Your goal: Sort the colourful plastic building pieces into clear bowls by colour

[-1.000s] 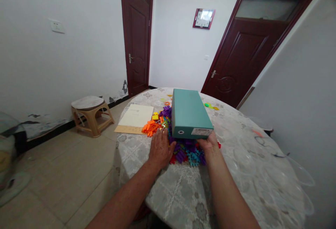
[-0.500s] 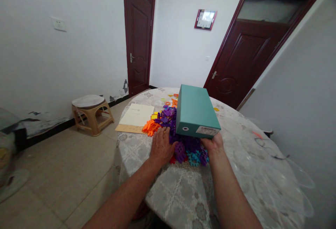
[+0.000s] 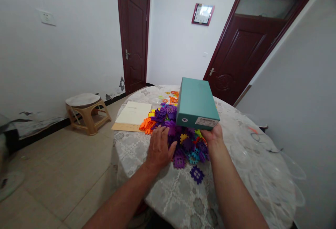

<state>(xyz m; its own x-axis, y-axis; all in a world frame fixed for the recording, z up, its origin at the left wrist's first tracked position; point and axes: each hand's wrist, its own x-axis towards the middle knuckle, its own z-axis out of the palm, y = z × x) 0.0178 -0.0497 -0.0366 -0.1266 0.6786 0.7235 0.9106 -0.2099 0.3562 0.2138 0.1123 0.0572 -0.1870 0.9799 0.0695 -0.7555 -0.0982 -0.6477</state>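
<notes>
A teal cardboard box [image 3: 198, 97] is held tilted above the table by my right hand [image 3: 214, 138], which grips its near lower right edge. The box's opening is out of sight. Beneath and beside it lies a heap of plastic interlocking blocks [image 3: 180, 159], mostly purple, with orange, yellow, red and blue ones among them. My left hand [image 3: 160, 145] rests at the left side of the heap, fingers stretched out and the thumb apart, holding nothing. One dark purple block [image 3: 196, 174] lies alone on the cloth, nearer to me.
The round table has a patterned grey cloth [image 3: 173, 201]. A cream booklet [image 3: 133, 113] lies left of the heap. Clear plastic wrapping [image 3: 273, 176] spreads over the right side. A small stool [image 3: 88, 113] stands on the floor at left.
The box has risen slightly, and more of the blocks beneath it show. One dark purple block now lies apart in front of the heap. My left hand stays beside the heap.
</notes>
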